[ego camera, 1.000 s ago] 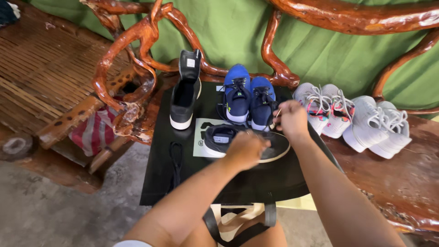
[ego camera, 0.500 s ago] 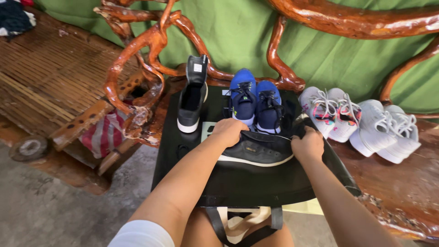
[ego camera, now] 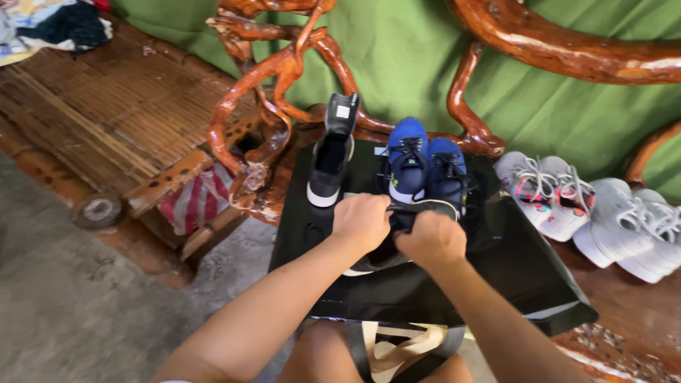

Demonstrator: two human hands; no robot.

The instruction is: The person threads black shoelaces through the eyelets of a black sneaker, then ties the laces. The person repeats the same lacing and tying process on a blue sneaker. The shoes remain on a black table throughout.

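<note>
Both hands meet over a dark shoe that lies on a black board across the person's lap. The left hand is closed over the shoe's near left part, knuckles up, fingers curled down onto it. The right hand is clenched on the shoe just beside the left, the two hands almost touching, so most of the shoe is hidden under them. Only its far rim, with a pale edge, shows beyond the knuckles, and a strip of white sole shows below the left wrist. Whether either hand pinches a lace cannot be told. Just behind the shoe, on the far part of the board, stands a pair of blue shoes with black laces, toes toward the person. To their left a black shoe with a white sole is propped upright, leaning on a gnarled wooden bench. To the right, off the board, two pairs of white shoes sit on the bench seat, the nearer pair with pink patterned tongues. A green cloth hangs behind everything. A red striped bag is tucked under the bench arm at left.
</note>
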